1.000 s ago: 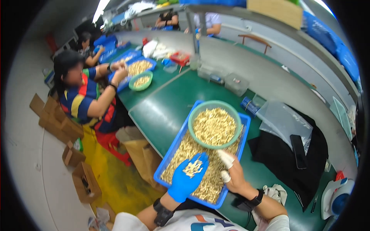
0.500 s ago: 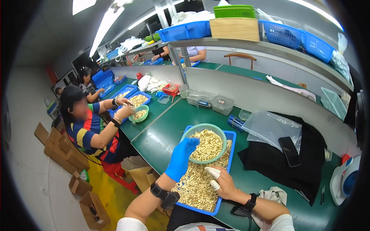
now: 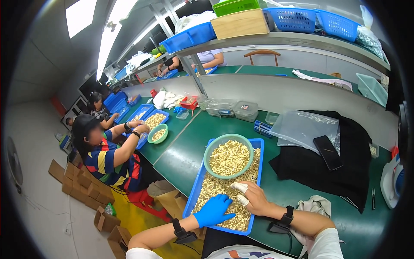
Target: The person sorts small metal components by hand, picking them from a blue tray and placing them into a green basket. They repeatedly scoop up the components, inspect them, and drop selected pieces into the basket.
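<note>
The blue tray [image 3: 196, 190] lies on the green table [image 3: 181, 159] right in front of the person, and everything else can be placed from it. Small pale tan pieces [image 3: 215, 186] cover most of its floor, and a green bowl [image 3: 208, 155] sits on its far end, heaped with the same pieces. Judging by that, a good share has gone into the bowl already, while a thick layer in the tray is left to go through. The left hand [image 3: 214, 210], in a blue glove, lies flat and spread on the pieces at the near end of the tray, fingers splayed, gripping nothing that shows. The right hand [image 3: 250, 197], bare with white wraps on two fingertips, rests at the tray's right edge with its fingers curled over the pieces; whether it pinches any cannot be told. Room is tight on the near side: the tray's near edge sits close to the table edge by the person's body. To the right of the tray the table is bare for a short stretch, then a black cloth [image 3: 319, 172] with a phone [image 3: 327, 152] on it. Beyond the tray, clear boxes [image 3: 245, 110] and a plastic bag [image 3: 302, 127] stand before a grey wall. Left of the tray, past a seam in the table, a co-worker [image 3: 110, 157] sorts at another tray [image 3: 144, 123].
</note>
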Demonstrator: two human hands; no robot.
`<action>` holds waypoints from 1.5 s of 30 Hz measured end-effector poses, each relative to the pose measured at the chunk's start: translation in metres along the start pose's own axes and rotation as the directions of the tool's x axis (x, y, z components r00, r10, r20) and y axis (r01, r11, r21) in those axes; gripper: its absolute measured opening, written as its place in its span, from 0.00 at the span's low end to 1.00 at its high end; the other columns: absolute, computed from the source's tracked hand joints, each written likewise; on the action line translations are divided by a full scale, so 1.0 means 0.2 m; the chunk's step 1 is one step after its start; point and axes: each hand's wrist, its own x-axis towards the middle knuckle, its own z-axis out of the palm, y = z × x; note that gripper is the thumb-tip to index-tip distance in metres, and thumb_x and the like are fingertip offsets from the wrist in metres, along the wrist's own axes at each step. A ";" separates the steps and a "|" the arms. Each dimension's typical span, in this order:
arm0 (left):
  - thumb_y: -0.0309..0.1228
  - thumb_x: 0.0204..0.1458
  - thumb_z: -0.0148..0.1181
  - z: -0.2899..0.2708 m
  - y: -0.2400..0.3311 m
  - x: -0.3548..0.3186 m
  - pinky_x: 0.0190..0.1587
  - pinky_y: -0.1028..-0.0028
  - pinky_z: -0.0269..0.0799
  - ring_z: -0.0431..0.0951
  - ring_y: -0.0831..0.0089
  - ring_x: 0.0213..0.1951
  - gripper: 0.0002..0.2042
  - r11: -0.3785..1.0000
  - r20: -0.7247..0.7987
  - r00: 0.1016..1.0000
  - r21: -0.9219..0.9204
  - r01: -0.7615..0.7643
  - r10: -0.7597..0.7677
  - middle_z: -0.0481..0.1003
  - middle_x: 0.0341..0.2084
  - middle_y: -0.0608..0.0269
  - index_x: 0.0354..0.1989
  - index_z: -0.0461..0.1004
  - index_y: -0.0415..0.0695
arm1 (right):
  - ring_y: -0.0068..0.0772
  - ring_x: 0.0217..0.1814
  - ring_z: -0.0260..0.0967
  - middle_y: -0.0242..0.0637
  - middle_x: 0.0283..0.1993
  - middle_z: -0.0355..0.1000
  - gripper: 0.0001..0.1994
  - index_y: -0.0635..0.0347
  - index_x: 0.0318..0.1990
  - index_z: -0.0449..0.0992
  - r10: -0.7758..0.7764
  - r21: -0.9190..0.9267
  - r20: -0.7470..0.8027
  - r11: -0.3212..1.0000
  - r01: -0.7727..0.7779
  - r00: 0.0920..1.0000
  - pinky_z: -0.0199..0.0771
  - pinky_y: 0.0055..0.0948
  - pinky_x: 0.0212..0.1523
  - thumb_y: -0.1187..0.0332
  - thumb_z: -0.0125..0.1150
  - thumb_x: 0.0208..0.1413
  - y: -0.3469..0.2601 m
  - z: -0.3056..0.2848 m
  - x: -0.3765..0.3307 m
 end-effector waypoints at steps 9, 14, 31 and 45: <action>0.48 0.55 0.56 -0.03 0.04 0.03 0.37 0.59 0.74 0.76 0.53 0.39 0.22 0.974 0.309 0.930 -0.163 -0.155 0.200 0.70 0.38 0.51 0.46 0.70 0.41 | 0.49 0.53 0.68 0.46 0.49 0.71 0.17 0.61 0.53 0.72 -0.006 -0.028 0.018 1.000 0.006 1.000 0.68 0.42 0.51 0.65 0.55 0.58 0.00 0.01 0.01; 0.46 0.55 0.58 0.04 0.03 0.04 0.33 0.60 0.75 0.77 0.52 0.32 0.19 0.986 0.410 0.900 0.000 -0.165 0.151 0.73 0.29 0.54 0.47 0.71 0.45 | 0.48 0.51 0.70 0.46 0.48 0.72 0.15 0.61 0.52 0.73 -0.027 -0.040 0.019 0.999 0.028 0.999 0.70 0.41 0.50 0.65 0.55 0.59 0.00 0.01 0.00; 0.35 0.64 0.44 0.12 0.11 0.06 0.50 0.68 0.71 0.74 0.63 0.47 0.18 -0.919 0.099 0.916 -0.122 -0.376 -0.388 0.71 0.52 0.51 0.58 0.64 0.37 | 0.50 0.52 0.69 0.48 0.48 0.72 0.16 0.66 0.52 0.72 0.089 0.173 0.065 0.980 -0.099 0.994 0.69 0.41 0.52 0.69 0.55 0.58 -0.05 -0.03 0.08; 0.43 0.66 0.34 0.00 0.20 0.07 0.67 0.61 0.55 0.61 0.62 0.64 0.27 -0.878 0.079 0.901 -0.276 -0.391 -0.426 0.55 0.67 0.55 0.69 0.50 0.42 | 0.60 0.65 0.55 0.49 0.65 0.60 0.22 0.62 0.54 0.70 -0.002 -0.138 0.262 0.990 0.039 0.965 0.57 0.55 0.62 0.55 0.50 0.61 -0.10 0.00 0.07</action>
